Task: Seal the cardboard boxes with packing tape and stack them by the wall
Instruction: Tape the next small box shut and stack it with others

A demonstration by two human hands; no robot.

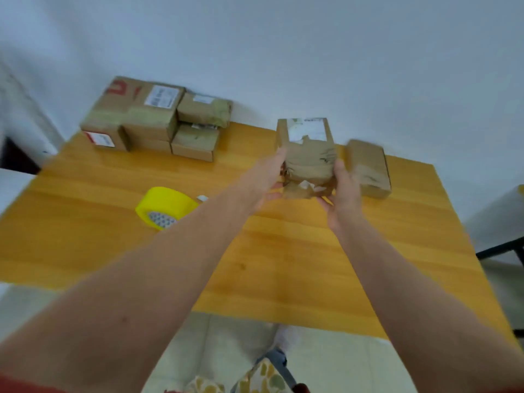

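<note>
- At centre frame, the left hand (268, 177) and right hand (344, 191) each grasped one side of a crumpled cardboard box (309, 163), probably to steady it for taping.
- Whether it rested on the wooden table (283, 256) could not be told.
- A yellow tape roll (166, 205) lay left of centre, handy to the left forearm.
- A second box (368, 168) sat just right of the held one.
- Taped boxes (153, 117) stood stacked upper left, against the wall (283, 52).
</note>
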